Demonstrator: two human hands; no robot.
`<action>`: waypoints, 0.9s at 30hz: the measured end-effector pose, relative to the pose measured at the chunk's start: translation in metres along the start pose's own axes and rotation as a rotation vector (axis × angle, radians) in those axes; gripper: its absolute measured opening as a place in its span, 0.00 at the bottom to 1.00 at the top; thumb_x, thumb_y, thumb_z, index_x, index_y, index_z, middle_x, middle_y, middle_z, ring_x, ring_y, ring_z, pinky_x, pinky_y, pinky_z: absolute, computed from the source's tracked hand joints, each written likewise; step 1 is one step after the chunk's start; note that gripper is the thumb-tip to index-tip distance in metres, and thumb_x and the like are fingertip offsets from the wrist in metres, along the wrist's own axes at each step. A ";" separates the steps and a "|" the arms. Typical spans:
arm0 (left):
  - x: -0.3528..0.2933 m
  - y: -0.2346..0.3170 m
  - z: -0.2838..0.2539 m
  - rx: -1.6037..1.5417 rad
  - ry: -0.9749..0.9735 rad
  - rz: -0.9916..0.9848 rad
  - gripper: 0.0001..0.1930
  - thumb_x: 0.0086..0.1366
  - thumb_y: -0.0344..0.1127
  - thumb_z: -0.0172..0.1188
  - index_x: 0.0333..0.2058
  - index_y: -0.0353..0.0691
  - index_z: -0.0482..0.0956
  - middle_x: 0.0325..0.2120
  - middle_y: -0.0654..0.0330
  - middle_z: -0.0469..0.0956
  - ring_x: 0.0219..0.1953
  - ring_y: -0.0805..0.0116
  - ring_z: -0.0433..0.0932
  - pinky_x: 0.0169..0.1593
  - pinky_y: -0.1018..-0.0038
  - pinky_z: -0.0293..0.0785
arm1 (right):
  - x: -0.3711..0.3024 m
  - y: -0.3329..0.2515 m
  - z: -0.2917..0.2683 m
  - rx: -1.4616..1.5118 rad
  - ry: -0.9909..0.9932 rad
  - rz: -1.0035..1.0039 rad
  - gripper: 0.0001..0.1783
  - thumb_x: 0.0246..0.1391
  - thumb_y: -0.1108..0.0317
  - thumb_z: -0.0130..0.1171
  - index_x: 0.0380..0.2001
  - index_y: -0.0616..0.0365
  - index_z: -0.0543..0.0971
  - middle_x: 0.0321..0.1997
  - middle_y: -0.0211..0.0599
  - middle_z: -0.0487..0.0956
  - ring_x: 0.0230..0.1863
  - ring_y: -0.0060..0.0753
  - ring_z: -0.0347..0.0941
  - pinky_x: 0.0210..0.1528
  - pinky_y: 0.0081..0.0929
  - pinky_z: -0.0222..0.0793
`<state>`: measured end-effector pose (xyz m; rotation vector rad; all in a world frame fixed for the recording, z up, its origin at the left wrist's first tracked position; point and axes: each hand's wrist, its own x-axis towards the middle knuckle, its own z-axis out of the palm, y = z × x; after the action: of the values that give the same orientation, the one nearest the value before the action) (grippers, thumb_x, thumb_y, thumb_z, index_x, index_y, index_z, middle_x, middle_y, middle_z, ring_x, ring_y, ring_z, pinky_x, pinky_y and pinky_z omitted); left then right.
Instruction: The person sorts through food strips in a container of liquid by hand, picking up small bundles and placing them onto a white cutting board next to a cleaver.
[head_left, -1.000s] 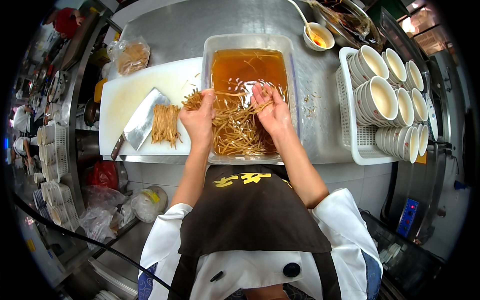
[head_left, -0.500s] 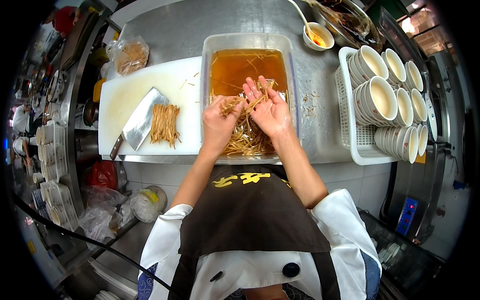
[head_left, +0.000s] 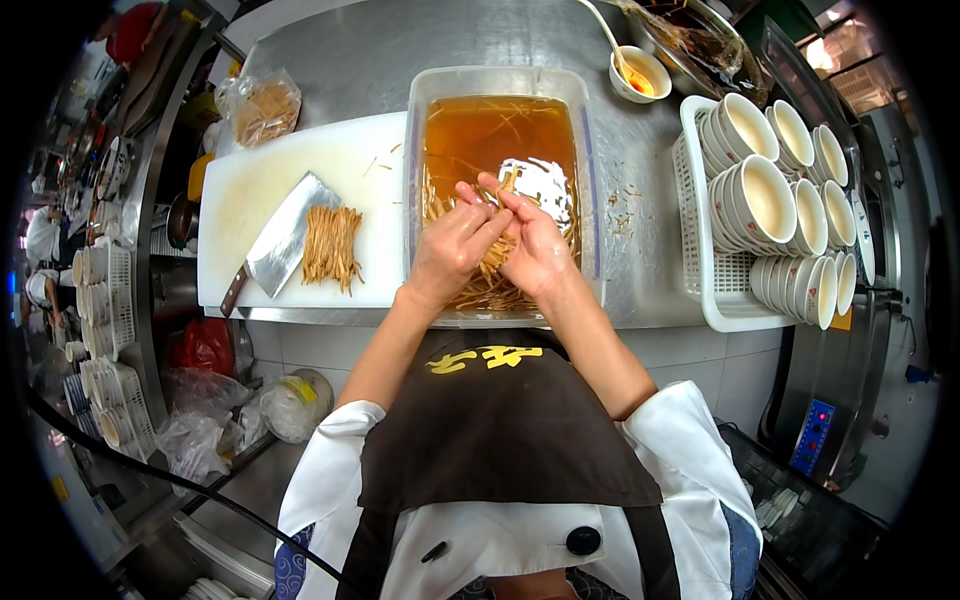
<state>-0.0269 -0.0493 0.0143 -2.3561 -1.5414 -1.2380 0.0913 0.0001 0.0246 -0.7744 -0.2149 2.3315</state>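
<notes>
Over the clear plastic tub point(head_left: 498, 82), my left hand point(head_left: 452, 252) and my right hand point(head_left: 540, 250) meet. Between them is a small bunch of slender tan strips point(head_left: 496, 258), which look like soaked dried lily buds. My left fingers are bent against the bunch; my right hand is cupped round its other side, with strip ends showing near the fingertips. Amber liquid point(head_left: 490, 130) fills the tub, and more strips lie in it below my hands, partly hidden. To the left, a neat bundle of strips point(head_left: 332, 246) rests beside a cleaver point(head_left: 285, 245).
A white cutting board point(head_left: 240, 190) bears the cleaver and bundle. Behind it sits a plastic bag of strips point(head_left: 264, 110). At right stands a white basket point(head_left: 705, 290) of stacked bowls point(head_left: 768, 198). A small bowl with a spoon point(head_left: 640, 75) is at the back right.
My right hand has turned from palm-up and spread to cupped round the strips. My left hand has moved right and in against it.
</notes>
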 end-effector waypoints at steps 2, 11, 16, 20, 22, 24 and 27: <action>0.000 -0.003 -0.001 0.012 -0.031 0.068 0.13 0.45 0.23 0.55 0.33 0.36 0.76 0.24 0.59 0.71 0.26 0.64 0.73 0.28 0.73 0.71 | -0.003 0.000 0.003 -0.023 0.025 0.018 0.18 0.60 0.67 0.36 0.50 0.59 0.68 0.54 0.45 0.70 0.55 0.35 0.65 0.60 0.30 0.57; 0.005 -0.014 -0.016 -0.070 -0.138 0.069 0.11 0.44 0.24 0.57 0.31 0.33 0.74 0.26 0.58 0.72 0.26 0.64 0.72 0.28 0.73 0.70 | 0.000 0.005 -0.005 -0.039 0.007 0.121 0.17 0.58 0.65 0.41 0.47 0.58 0.72 0.46 0.39 0.75 0.46 0.29 0.70 0.49 0.26 0.64; 0.007 -0.013 -0.018 -0.823 0.192 -0.800 0.09 0.52 0.28 0.61 0.33 0.32 0.75 0.22 0.61 0.73 0.19 0.76 0.67 0.22 0.80 0.63 | 0.011 -0.002 -0.033 -0.824 0.182 -0.124 0.14 0.57 0.62 0.45 0.36 0.59 0.76 0.31 0.40 0.77 0.35 0.31 0.73 0.37 0.32 0.68; 0.007 -0.017 -0.021 -1.251 0.292 -1.209 0.08 0.60 0.32 0.57 0.34 0.33 0.75 0.21 0.66 0.69 0.17 0.82 0.59 0.20 0.85 0.56 | -0.010 -0.013 -0.037 -2.049 0.286 -0.474 0.13 0.52 0.59 0.52 0.30 0.59 0.77 0.24 0.50 0.76 0.30 0.50 0.74 0.35 0.41 0.68; 0.007 -0.016 -0.021 -1.287 0.293 -1.255 0.08 0.59 0.32 0.58 0.34 0.33 0.75 0.21 0.66 0.69 0.17 0.82 0.59 0.20 0.84 0.56 | -0.021 -0.021 -0.015 -2.117 0.301 -0.454 0.13 0.50 0.60 0.55 0.33 0.58 0.77 0.29 0.48 0.77 0.33 0.49 0.74 0.37 0.40 0.68; 0.008 -0.013 -0.021 -1.284 0.291 -1.265 0.08 0.58 0.32 0.59 0.33 0.32 0.75 0.19 0.66 0.69 0.17 0.82 0.60 0.20 0.84 0.56 | -0.014 -0.019 -0.009 -1.924 0.187 -0.886 0.13 0.51 0.62 0.53 0.36 0.59 0.77 0.34 0.47 0.77 0.37 0.48 0.73 0.40 0.39 0.68; 0.010 -0.010 -0.020 -1.269 0.253 -1.257 0.08 0.59 0.32 0.59 0.33 0.32 0.75 0.21 0.66 0.69 0.17 0.82 0.60 0.20 0.84 0.56 | 0.003 -0.013 -0.005 -1.525 -0.134 -0.952 0.14 0.54 0.67 0.52 0.41 0.64 0.74 0.41 0.45 0.76 0.43 0.40 0.73 0.44 0.30 0.67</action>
<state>-0.0447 -0.0458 0.0309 -0.9224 -2.6577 -3.3141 0.0993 0.0115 0.0231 -0.8137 -2.0100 0.9706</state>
